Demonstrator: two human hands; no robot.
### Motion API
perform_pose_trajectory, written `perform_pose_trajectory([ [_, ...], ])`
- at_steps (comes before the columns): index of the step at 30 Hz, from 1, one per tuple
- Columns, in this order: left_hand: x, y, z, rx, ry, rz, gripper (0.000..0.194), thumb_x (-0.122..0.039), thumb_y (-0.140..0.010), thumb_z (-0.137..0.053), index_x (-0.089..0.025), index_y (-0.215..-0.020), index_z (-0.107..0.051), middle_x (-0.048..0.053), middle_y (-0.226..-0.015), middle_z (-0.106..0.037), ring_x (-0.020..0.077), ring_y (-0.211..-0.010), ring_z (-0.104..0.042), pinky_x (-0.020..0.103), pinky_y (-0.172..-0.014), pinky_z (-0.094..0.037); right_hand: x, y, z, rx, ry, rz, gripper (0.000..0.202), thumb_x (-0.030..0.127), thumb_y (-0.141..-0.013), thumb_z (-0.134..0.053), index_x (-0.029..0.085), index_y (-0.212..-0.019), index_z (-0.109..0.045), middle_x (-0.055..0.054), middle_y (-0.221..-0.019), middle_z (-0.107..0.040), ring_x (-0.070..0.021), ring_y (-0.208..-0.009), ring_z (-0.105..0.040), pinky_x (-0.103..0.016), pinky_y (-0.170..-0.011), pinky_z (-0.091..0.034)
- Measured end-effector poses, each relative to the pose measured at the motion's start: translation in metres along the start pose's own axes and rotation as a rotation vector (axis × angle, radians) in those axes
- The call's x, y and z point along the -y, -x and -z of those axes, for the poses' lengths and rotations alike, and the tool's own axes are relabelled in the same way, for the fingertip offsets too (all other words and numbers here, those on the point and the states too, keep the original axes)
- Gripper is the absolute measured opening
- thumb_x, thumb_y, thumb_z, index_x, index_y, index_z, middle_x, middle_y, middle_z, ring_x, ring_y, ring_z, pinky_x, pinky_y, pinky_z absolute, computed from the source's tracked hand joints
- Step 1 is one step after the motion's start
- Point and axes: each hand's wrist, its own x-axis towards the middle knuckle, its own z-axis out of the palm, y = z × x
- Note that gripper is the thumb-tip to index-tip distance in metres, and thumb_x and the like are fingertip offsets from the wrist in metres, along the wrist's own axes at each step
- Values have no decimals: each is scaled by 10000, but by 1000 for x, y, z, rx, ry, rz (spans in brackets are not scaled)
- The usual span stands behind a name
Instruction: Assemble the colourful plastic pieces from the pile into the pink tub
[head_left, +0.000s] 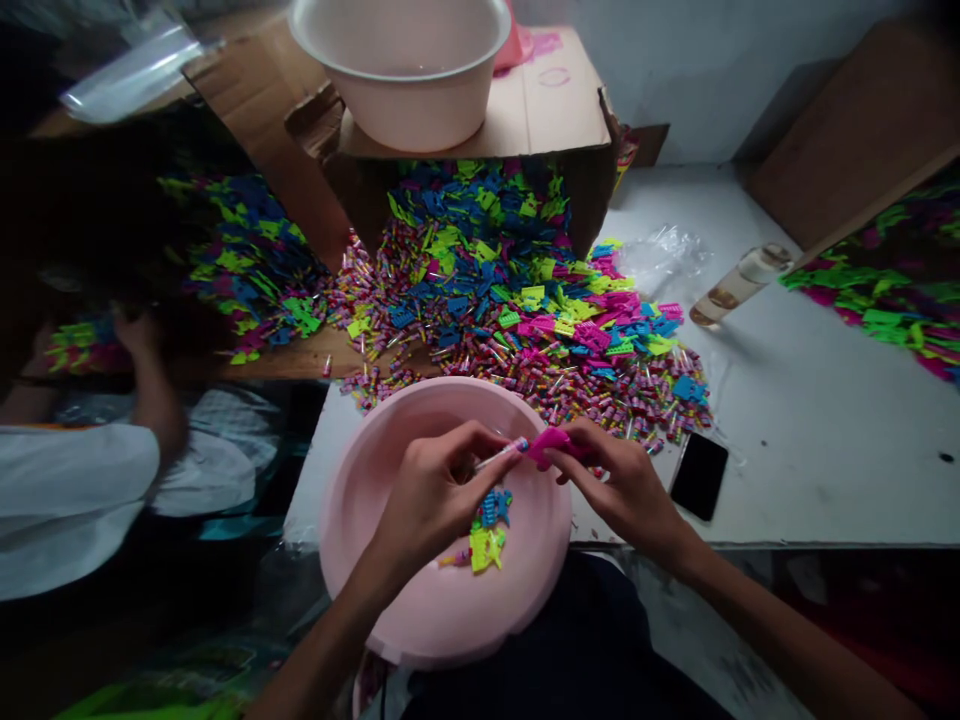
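Above a pink basin (pixel 450 630), my left hand (pixel 439 475) pinches a small tube with a clear stem and a patterned end (pixel 504 456). My right hand (pixel 615 475) grips a magenta plastic piece (pixel 550 446) between thumb and fingers. The tube's patterned end meets or nearly meets the magenta piece; whether they are joined is unclear. Inside the basin lie a blue piece (pixel 493 508), a yellow-green piece (pixel 487 549) and a small tube (pixel 453 559). Behind the basin spreads a pile of small patterned tubes (pixel 480 365) with coloured plastic pieces (pixel 480 270).
A white basin (pixel 420 105) stands on a cardboard box (pixel 562 100). To the right are a phone (pixel 700 477), a bottle (pixel 739 285) and clear plastic film (pixel 664 258). Another person's arm (pixel 154 385) reaches among coloured pieces at the left.
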Motion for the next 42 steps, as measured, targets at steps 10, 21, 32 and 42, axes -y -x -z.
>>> perform_pose_trajectory([
  [10, 6, 6, -8, 4, 21, 14, 253, -407, -898, -689, -161, -864, -739, -7, -612, -653, 75, -426, -484, 169, -375, -337, -14, 2, -5, 33, 218, 268, 184, 176, -995, -540, 254, -1155, -586, -41, -966, -733, -193, -828, -730, -275, -754, -562],
  [21, 6, 5, -12, -43, 72, 86, 253, -411, -877, -704, -167, -829, -754, 2, -590, -675, 92, -415, -518, 172, -351, -367, -19, 6, -10, 33, 228, 331, 217, 187, -1000, -527, 253, -1197, -590, -73, -1001, -738, -215, -863, -723, -313, -783, -578],
  [32, 12, -2, -7, 115, 257, 194, 260, -401, -838, -720, -159, -745, -735, -7, -571, -653, 78, -375, -498, 161, -320, -371, -25, 8, -15, 195, -145, 68, 93, 298, -1019, -532, 241, -1045, -600, -34, -848, -760, -189, -746, -750, -296, -697, -580],
  [42, 22, 2, -16, -30, 176, 154, 267, -421, -875, -695, -162, -832, -747, 2, -581, -660, 100, -433, -540, 172, -378, -403, -21, 1, -23, 119, -259, -84, 139, 369, -986, -590, 233, -1008, -612, -24, -873, -718, -190, -734, -748, -301, -682, -600],
])
